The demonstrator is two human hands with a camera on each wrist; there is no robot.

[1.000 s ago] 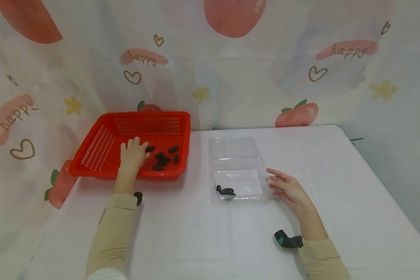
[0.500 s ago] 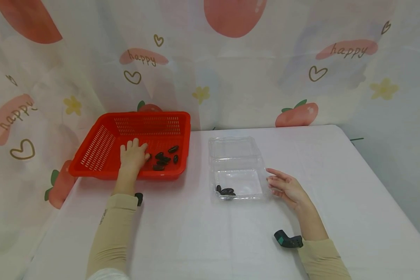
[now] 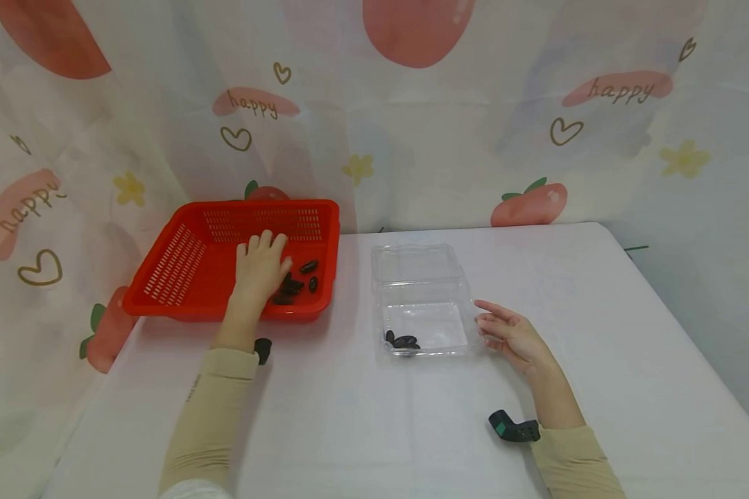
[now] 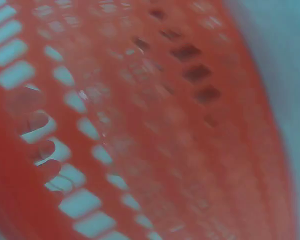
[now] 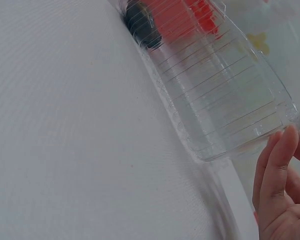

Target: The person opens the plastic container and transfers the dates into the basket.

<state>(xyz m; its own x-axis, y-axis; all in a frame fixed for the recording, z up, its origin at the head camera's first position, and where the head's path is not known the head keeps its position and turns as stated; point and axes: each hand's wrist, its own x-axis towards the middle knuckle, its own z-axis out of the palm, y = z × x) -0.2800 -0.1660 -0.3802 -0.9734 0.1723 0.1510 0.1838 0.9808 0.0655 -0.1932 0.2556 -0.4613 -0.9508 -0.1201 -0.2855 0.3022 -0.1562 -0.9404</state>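
In the head view my left hand [image 3: 261, 270] reaches into the red plastic basket [image 3: 193, 312], its back toward the camera. Beside its thumb lie several black, shiny oval pieces [image 3: 309, 266]. The hand covers what is under its fingers, so I cannot tell whether it grips a piece. A hinged clear plastic box [image 3: 424, 324] stands with its lid raised, and several black pieces [image 3: 406, 342] lie in its near left corner. My right hand [image 3: 514, 339] rests its nearly straight fingertips against the box's right edge; the right wrist view shows these fingers [image 5: 272, 175] at the box's corner [image 5: 290, 117].
A white cloth [image 3: 337, 402] covers the table. Behind and at the left hangs a curtain [image 3: 412, 138] with printed fruit. Black wrist cameras [image 3: 514, 427] sit on both forearms. In the left wrist view the slotted basket wall [image 4: 140, 125] fills most of the picture.
My left hand has moved right and slightly farther back within the basket. The black piece beside its thumb earlier is hidden now. My right hand and the box have stayed put.
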